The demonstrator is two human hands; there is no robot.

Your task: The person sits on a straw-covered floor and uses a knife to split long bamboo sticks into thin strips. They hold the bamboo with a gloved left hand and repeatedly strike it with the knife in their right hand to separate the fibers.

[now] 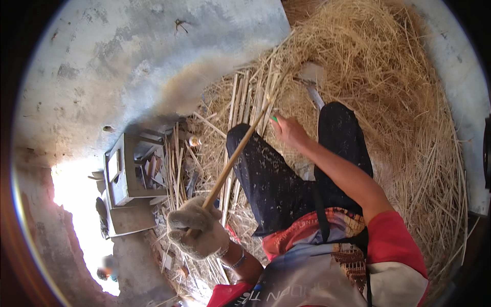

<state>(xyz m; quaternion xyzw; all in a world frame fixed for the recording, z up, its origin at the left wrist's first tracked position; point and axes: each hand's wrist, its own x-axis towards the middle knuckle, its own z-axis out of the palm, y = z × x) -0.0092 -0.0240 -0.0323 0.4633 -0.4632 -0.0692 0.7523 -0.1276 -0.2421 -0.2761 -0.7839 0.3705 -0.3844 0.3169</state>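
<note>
A long thin bamboo pole (pixel 232 158) slants across my lap, from the lower left up toward the straw heap. My left hand (pixel 197 227), in a thick grey-white work glove, is closed around its near end. My bare right hand (pixel 290 132) is beside the pole's upper part, above my knees, with its fingers curled in. A bit of a green thing (pixel 274 118) sticks out of that fist, and the rest of it is hidden by the fingers. Past my right knee lies a flat grey metal blade (pixel 315 96) on the straw.
Straw-like shavings (pixel 368 56) are heaped at the far right. Several split bamboo strips (pixel 239 100) lie beyond my left knee. At the left, a worn wooden cabinet (pixel 134 169) stands against the stained wall (pixel 128 56). A person (pixel 106 268) shows in the bright opening at the lower left.
</note>
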